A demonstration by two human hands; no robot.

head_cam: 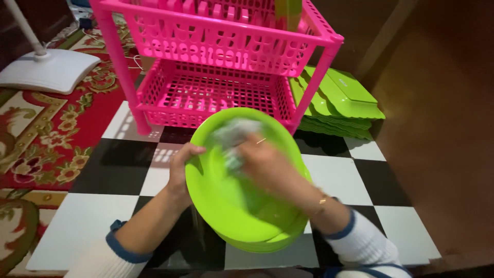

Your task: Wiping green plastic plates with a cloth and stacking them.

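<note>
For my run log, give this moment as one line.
left hand: holds plate rim | right hand: cloth on plate | rack behind

One view only, from a camera worn on the person's head. It looks steeply down and forward over both forearms, which enter from the bottom edge, and sits close to the hands at centre frame. The checkered floor (350, 180) fills the lower half, a pink rack (216, 56) stands at upper centre, a patterned rug (46, 139) lies at the left edge, and a brown wall (442, 128) closes the right.
</note>
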